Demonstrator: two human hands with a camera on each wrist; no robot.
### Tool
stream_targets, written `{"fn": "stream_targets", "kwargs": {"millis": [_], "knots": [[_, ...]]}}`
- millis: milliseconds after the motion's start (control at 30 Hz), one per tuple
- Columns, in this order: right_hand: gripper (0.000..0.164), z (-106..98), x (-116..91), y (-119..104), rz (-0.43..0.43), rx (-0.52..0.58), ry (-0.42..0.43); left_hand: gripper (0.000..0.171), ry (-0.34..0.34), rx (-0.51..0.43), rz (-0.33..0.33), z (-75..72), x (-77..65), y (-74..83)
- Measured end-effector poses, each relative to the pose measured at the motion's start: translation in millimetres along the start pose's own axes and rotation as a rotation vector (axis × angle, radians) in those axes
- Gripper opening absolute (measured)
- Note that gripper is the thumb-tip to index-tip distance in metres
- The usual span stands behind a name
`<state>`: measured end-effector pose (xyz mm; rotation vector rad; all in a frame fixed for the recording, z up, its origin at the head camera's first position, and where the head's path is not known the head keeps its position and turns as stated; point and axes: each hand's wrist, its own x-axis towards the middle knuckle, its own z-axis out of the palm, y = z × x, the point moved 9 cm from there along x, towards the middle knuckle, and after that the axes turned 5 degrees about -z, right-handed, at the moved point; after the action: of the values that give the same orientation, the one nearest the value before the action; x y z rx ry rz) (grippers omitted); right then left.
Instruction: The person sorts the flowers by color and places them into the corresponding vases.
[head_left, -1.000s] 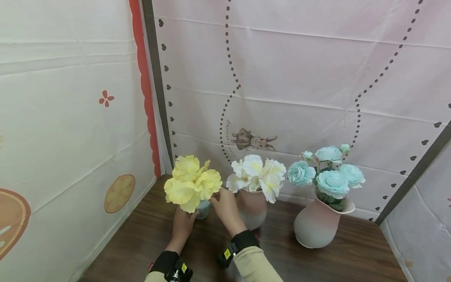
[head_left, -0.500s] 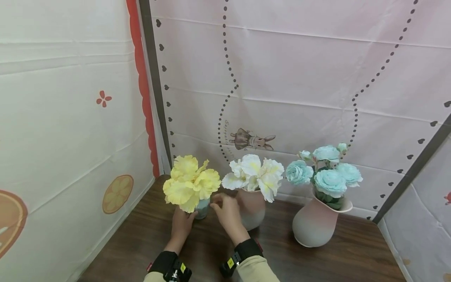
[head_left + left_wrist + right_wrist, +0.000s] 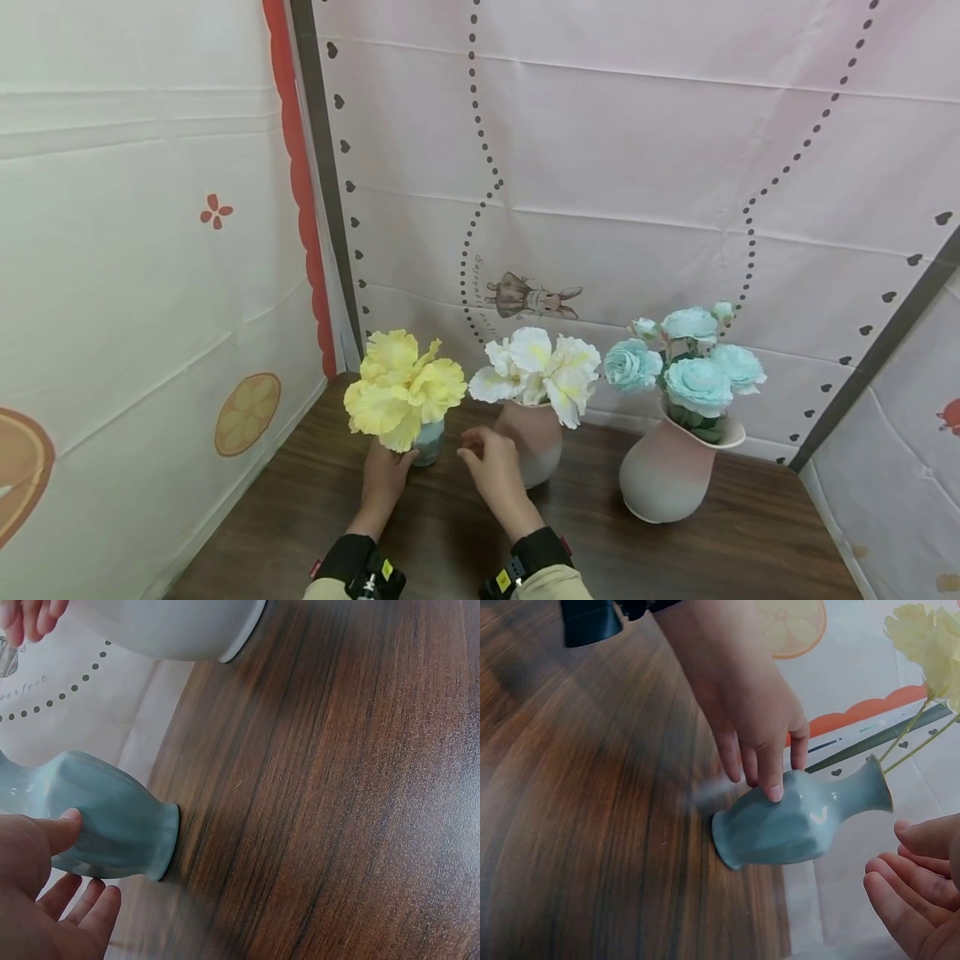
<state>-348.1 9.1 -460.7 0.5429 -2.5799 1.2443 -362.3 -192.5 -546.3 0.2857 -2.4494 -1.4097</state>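
A pale blue-green glazed vase (image 3: 780,832) stands upright on the wooden table, with yellow flowers (image 3: 405,387) on thin stems in its narrow mouth. My left hand (image 3: 385,482) holds the body of this vase from the side; in the left wrist view its thumb (image 3: 64,829) lies on the glaze and the fingers reach round below. My right hand (image 3: 495,471) is apart from the vase, just to its right, fingers loosely bent with nothing in them. Behind that hand, a pink-and-grey vase (image 3: 542,442) bears white flowers (image 3: 543,371).
Farther right, a similar pink-and-grey vase (image 3: 667,471) with a flared lip holds light-blue flowers (image 3: 697,367). The dark wood table (image 3: 600,550) ends at printed cloth walls behind and on both sides. A black camera band (image 3: 540,550) sits on my right wrist.
My right hand has come away from the yellow flowers and the vase mouth, moving down and to the right, its fingers loosening. My left hand stays on the blue-green vase.
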Motion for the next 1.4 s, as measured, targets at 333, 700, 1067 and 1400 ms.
{"fn": "stream_targets", "kwargs": {"millis": [333, 700, 1067, 1400], "knots": [[0.019, -6.0, -17.2, 15.6, 0.019, 0.069, -0.019, 0.062, -0.045, -0.009, -0.096, 1.6, -2.9, -17.7], [0.022, -13.1, -31.9, 28.5, 0.034, 0.030, -0.024, 0.071, -0.072, -0.019, -0.113, 2.9, -4.7, -23.7], [0.020, -28.3, -41.4, 39.1, 0.015, -0.049, 0.031, 0.069, -0.085, -0.012, -0.112, 3.1, -11.2, -26.7], [0.016, -40.2, -46.0, 49.6, 0.023, -0.070, 0.077, 0.038, -0.024, 0.037, -0.112, 3.8, -12.9, -31.7]]}}
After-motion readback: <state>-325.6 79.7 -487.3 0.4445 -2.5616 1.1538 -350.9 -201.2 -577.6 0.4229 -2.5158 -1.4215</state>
